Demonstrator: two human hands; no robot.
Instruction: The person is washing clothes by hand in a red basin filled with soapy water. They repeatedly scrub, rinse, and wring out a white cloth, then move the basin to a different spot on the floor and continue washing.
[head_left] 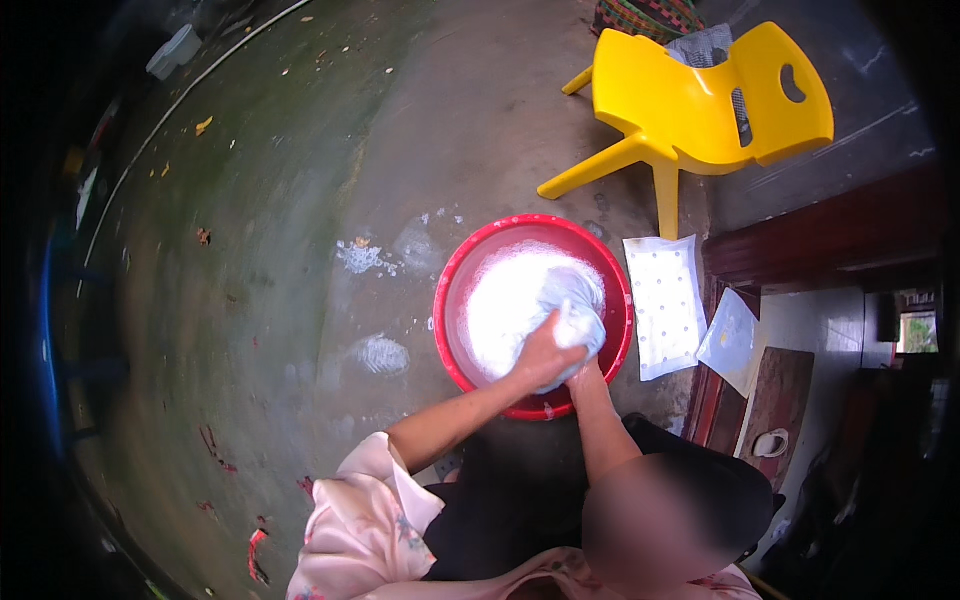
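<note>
A red plastic basin stands on the ground in front of me, with thick white suds inside. Over its right half I hold a bunched, wet, pale blue-grey cloth with foam on it. My left hand is closed round the near part of the cloth, its fingers wrapped over. Close beside it, my right hand grips the same bundle from the right; its fingers are mostly hidden by the cloth. Both forearms reach over the basin's near rim.
A yellow plastic chair stands beyond the basin to the right. White sheets lie right of the basin by a doorway. Foam patches spot the concrete on the left. A pale hose curves along the far left.
</note>
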